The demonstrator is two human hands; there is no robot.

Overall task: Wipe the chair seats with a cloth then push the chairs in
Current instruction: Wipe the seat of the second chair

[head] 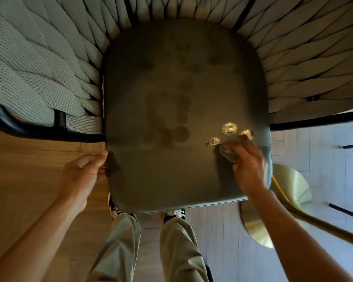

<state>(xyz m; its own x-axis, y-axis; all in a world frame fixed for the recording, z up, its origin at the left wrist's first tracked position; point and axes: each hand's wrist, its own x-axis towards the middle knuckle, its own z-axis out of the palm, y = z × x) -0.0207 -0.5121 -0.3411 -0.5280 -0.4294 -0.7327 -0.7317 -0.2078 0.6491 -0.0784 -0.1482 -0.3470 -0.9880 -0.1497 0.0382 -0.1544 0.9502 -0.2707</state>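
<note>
Two hands are seen at the near edge of the dark, smooth, rounded-square chair seat, so most of the risk sits right there. The left hand is curled round the seat's left edge, gripping it, apparently to hold the chair steady. The right hand is bunched over a small dark crumpled cloth, which is pressed against the seat near its front right corner.

What could go wrong, as a guess: wet-looking blotches are spread across the middle of the seat, and shiny droplets are sitting just beyond the cloth. If only the corner gets wiped, those patches could be left behind, or just smeared around by a cloth that small. The right hand is blurred, so a fast stroke is suspected; at that speed the cloth could slip off the edge.

Close beside the seat's right side, a round brass-coloured pedestal base with a slanted brass pole is seen on the floor. It could get knocked by the chair when it's pushed in.

Farther out, the chair's pale grey woven rope backrest is wrapped around the seat on a black metal tube frame; moisture could be flicked onto that weave.

Containers: none can be seen, so nothing to report on contents.
</note>
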